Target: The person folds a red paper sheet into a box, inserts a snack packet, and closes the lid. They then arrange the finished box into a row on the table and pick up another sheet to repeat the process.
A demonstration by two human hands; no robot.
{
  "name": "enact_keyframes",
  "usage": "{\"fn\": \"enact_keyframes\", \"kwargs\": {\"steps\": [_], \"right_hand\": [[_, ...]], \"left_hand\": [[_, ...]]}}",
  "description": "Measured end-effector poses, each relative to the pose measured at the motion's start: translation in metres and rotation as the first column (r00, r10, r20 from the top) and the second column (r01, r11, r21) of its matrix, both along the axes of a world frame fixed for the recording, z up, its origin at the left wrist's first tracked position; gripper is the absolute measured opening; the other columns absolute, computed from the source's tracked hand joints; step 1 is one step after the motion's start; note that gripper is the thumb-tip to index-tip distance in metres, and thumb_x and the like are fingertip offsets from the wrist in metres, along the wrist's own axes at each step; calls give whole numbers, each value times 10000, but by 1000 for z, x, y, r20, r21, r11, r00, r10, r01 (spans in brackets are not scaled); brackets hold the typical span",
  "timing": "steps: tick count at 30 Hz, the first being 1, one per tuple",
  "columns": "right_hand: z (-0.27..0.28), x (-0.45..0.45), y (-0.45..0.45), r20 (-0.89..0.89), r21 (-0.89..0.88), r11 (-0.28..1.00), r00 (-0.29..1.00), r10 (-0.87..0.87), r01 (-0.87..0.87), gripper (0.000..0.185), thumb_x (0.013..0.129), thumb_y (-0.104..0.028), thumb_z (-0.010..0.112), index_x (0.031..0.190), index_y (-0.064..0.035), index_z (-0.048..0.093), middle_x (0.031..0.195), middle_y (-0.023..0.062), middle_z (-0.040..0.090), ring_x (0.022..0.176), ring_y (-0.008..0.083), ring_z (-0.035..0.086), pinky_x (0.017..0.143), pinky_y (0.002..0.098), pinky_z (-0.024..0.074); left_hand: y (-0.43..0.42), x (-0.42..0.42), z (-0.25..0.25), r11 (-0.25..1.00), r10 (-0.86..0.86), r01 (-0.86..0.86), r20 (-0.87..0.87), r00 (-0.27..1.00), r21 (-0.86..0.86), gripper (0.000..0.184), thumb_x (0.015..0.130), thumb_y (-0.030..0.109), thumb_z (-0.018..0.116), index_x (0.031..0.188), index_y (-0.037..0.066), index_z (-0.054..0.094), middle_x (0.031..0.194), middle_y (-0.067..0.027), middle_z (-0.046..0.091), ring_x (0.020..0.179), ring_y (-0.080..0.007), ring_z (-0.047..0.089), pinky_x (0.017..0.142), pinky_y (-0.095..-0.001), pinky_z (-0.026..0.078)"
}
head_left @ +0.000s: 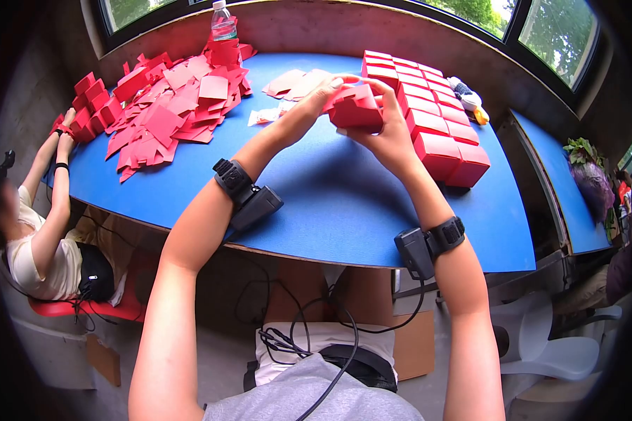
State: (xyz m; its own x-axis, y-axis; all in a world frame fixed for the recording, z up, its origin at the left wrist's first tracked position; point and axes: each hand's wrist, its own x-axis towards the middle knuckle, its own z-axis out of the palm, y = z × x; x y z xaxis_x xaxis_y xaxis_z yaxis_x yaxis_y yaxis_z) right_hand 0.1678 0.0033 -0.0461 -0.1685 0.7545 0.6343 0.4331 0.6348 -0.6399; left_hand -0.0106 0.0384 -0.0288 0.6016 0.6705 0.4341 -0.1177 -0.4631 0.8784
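Above the blue table (316,210), a small red paper box (357,112) is held between both my hands. My right hand (392,135) wraps its right side, with the thumb underneath and fingers over the top. My left hand (323,95) grips the box's upper left edge, its fingertips at the flaps. The inside of the box is hidden from me. Just right of my right hand stand neat rows of closed red boxes (428,123). Flat pale red pieces (298,83) and a small clear-and-white packet (265,116) lie behind my left forearm.
A large heap of flat red cardboard pieces (165,116) covers the table's left part, with a plastic bottle (223,27) behind it. Another person's hands (64,130) are at red boxes (91,105) far left. Gloves or cloth (470,98) lie beyond the rows. Cables (354,337) hang below me.
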Motion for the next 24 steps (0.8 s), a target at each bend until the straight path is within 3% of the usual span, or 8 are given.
{"fn": "enact_keyframes", "kwargs": {"steps": [6, 9, 11, 13, 16, 19, 21, 24], "right_hand": [[-2, 2, 0, 121, 137, 958, 956, -267, 250, 704, 676, -282, 811, 1208, -98, 388, 1133, 184, 490, 1055, 369, 476, 847, 457, 442], [-2, 4, 2, 46, 119, 968, 972, -229, 222, 662, 701, -279, 794, 1187, -82, 388, 1125, 179, 498, 1007, 375, 503, 801, 449, 463], [-2, 5, 4, 21, 170, 960, 973, -231, 224, 613, 731, -256, 772, 1171, -71, 388, 1130, 183, 495, 967, 372, 523, 777, 444, 475], [-1, 4, 3, 45, 222, 944, 965, -259, 243, 613, 751, -241, 755, 1202, -74, 376, 1120, 197, 499, 991, 360, 515, 794, 432, 474], [0, 2, 2, 31, 237, 952, 978, -207, 195, 666, 739, -232, 767, 1243, -77, 361, 1149, 212, 461, 1029, 340, 493, 829, 418, 469], [1, 0, 2, -113, 47, 997, 992, -56, 61, 738, 731, -236, 764, 1302, -89, 321, 1211, 211, 401, 1094, 317, 456, 904, 400, 440], [5, 1, -2, -345, -163, 967, 929, 130, -196, 756, 733, -265, 731, 1330, -95, 299, 1263, 203, 341, 1151, 318, 430, 968, 392, 400], [19, 1, -13, -552, -208, 901, 806, 213, -380, 692, 783, -327, 642, 1346, -107, 306, 1263, 178, 394, 1189, 283, 425, 977, 364, 386]], "left_hand": [[-6, 4, 3, 992, 49, -42, -54, 997, 119, 764, 903, 655, 264, 1334, 36, 386, 1327, -120, 409, 1261, -210, 387, 1066, -366, 286], [-7, 4, 6, 975, 23, -19, -16, 1000, 221, 669, 909, 584, 393, 1335, 68, 407, 1329, -118, 406, 1264, -221, 386, 1064, -396, 299], [-10, 4, 7, 876, 156, -80, -123, 980, 476, 562, 897, 427, 550, 1349, 124, 411, 1330, -119, 400, 1274, -234, 379, 1058, -422, 310], [-11, 5, 8, 890, 143, -80, -107, 984, 450, 529, 864, 304, 634, 1338, 166, 443, 1315, -119, 402, 1276, -250, 376, 1058, -439, 308], [-10, 6, 8, 853, 159, -84, -104, 982, 515, 464, 885, 306, 605, 1310, 156, 493, 1366, -124, 375, 1285, -265, 366, 1058, -424, 309], [-7, 5, 6, 822, 171, -94, -86, 982, 561, 408, 903, 302, 578, 1270, 127, 543, 1419, -134, 337, 1296, -268, 352, 1054, -397, 313], [-3, 4, 4, 879, 140, -99, -56, 989, 467, 388, 923, 304, 545, 1254, 102, 559, 1447, -144, 312, 1298, -265, 351, 1048, -377, 319], [1, 2, 4, 936, 77, -81, 26, 997, 343, 371, 929, 306, 532, 1217, 77, 582, 1441, -142, 320, 1295, -265, 357, 1042, -364, 328]]}}
